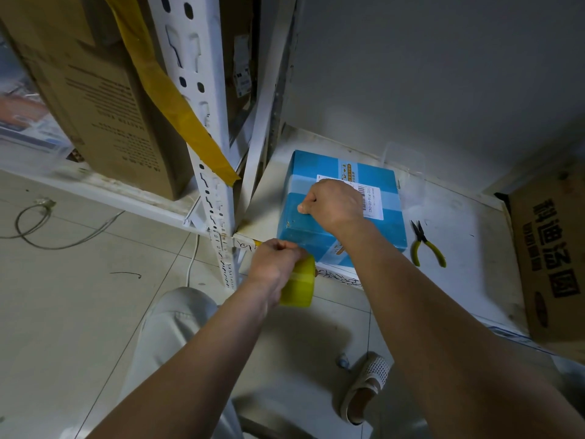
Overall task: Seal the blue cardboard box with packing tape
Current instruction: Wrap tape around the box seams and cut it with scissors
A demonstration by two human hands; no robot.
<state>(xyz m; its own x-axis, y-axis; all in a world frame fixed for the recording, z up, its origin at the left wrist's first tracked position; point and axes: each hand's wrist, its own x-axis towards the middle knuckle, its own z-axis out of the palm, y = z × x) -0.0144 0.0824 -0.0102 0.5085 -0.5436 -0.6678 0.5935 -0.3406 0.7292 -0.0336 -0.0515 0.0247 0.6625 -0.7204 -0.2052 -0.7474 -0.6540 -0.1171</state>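
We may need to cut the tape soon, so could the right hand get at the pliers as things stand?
Probably yes: the pliers lie uncovered on the shelf just right of the blue box, where the right hand rests; it would have to let go first.

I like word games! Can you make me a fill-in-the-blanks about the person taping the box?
1. The box on the shelf is ____ in colour.
2. The left hand holds a roll of yellow ____.
3. The right hand rests on top of the ____.
4. The pliers lie to the ____ of the box.

Missing words: blue; tape; box; right
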